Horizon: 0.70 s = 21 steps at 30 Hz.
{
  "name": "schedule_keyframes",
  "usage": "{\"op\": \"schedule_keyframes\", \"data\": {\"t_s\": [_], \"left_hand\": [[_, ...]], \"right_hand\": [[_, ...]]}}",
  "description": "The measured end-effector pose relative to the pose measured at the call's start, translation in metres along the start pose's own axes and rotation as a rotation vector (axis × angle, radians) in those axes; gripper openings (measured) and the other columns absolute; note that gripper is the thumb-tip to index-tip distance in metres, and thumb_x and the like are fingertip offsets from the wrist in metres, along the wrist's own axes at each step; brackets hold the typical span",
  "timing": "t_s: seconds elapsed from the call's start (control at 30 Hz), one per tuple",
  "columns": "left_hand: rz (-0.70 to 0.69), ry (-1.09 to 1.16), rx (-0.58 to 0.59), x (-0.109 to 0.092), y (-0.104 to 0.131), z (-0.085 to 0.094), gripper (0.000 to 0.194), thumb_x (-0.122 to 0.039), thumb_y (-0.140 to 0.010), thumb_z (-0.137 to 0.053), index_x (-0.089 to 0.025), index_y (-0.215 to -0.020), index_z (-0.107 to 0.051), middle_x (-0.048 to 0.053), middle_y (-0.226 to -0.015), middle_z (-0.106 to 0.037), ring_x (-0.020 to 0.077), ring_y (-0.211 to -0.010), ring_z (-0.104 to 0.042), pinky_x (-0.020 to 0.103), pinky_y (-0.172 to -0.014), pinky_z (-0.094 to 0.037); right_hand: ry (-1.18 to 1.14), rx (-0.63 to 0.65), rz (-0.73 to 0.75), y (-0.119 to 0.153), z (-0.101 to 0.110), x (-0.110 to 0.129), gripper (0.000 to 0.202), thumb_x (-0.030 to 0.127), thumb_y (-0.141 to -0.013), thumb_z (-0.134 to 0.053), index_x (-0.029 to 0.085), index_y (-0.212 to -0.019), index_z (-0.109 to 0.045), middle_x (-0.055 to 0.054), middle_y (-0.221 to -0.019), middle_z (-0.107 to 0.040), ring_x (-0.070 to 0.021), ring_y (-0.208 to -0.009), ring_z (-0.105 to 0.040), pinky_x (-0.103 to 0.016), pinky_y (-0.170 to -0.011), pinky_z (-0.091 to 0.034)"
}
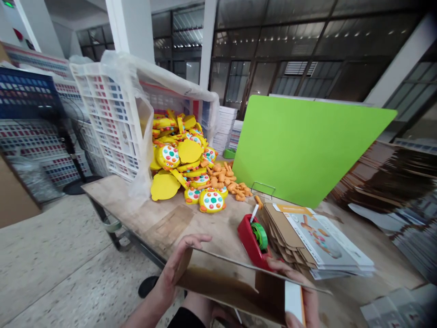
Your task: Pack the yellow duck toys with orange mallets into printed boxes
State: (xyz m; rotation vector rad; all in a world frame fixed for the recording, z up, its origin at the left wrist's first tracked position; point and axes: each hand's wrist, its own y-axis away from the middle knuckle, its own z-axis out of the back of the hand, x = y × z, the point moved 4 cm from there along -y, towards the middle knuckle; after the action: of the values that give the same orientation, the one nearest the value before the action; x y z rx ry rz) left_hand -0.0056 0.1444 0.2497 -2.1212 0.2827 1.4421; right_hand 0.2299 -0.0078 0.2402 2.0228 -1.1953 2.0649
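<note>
Brown cardboard shows inside the open cardboard box (221,280), held between both hands above the near edge of the bench (218,228). The left hand (172,266) has its fingers spread around one end; the right hand (307,294) grips the other, its fingers closed on the side beside a white flap (292,298). Just beyond stands a red tape dispenser (246,234) with green tape (260,235), next to stacked flat cartons (341,248). Farther back, orange pieces (220,175) and yellow toys (212,200) spill from a white crate (114,118), near an upright green board (307,150).
</note>
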Motion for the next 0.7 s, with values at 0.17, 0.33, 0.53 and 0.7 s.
{"op": "schedule_keyframes", "data": {"t_s": [0.17, 0.33, 0.53, 0.7], "left_hand": [[0.302, -0.045, 0.009, 0.004, -0.005, -0.001, 0.06, -0.065, -0.074, -0.074, -0.024, -0.117, -0.069, 0.011, -0.14, -0.062, 0.0407, -0.139, -0.046, 0.049, -0.108, -0.044], [0.42, -0.076, -0.045, 0.008, -0.012, -0.005, 0.064, -0.035, -0.077, -0.066, -0.022, -0.139, -0.057, 0.008, -0.142, -0.062, 0.0344, -0.137, -0.05, 0.05, -0.115, -0.038], [0.087, -0.503, 0.167, -0.027, -0.027, 0.003, 0.03, -0.032, -0.09, -0.066, -0.025, -0.119, -0.073, 0.007, -0.13, -0.071, 0.0301, -0.126, -0.062, 0.046, -0.111, -0.045], [-0.134, -0.762, 0.425, -0.04, -0.019, 0.009, 0.052, -0.046, -0.081, -0.081, -0.035, -0.131, -0.069, 0.008, -0.134, -0.07, 0.0322, -0.133, -0.058, 0.051, -0.117, -0.039]], "right_hand": [[-0.047, 0.04, -0.192, 0.0, 0.021, -0.043, 0.042, 0.039, -0.092, -0.059, 0.038, -0.134, -0.054, -0.006, -0.131, -0.068, -0.0295, -0.11, -0.072, -0.042, -0.08, -0.063], [-0.093, 0.061, -0.306, -0.012, 0.023, -0.059, 0.052, 0.035, -0.091, -0.062, 0.038, -0.141, -0.049, -0.005, -0.144, -0.061, -0.0314, -0.126, -0.063, -0.047, -0.09, -0.061], [0.023, 0.046, -0.165, -0.029, 0.011, -0.022, 0.027, 0.032, -0.088, -0.069, 0.032, -0.114, -0.066, -0.008, -0.128, -0.071, -0.0264, -0.119, -0.068, -0.039, -0.091, -0.06], [0.62, 0.353, 0.312, -0.036, 0.02, 0.016, 0.031, 0.025, -0.087, -0.067, 0.029, -0.118, -0.07, -0.011, -0.127, -0.071, -0.0293, -0.119, -0.067, -0.044, -0.097, -0.058]]}}
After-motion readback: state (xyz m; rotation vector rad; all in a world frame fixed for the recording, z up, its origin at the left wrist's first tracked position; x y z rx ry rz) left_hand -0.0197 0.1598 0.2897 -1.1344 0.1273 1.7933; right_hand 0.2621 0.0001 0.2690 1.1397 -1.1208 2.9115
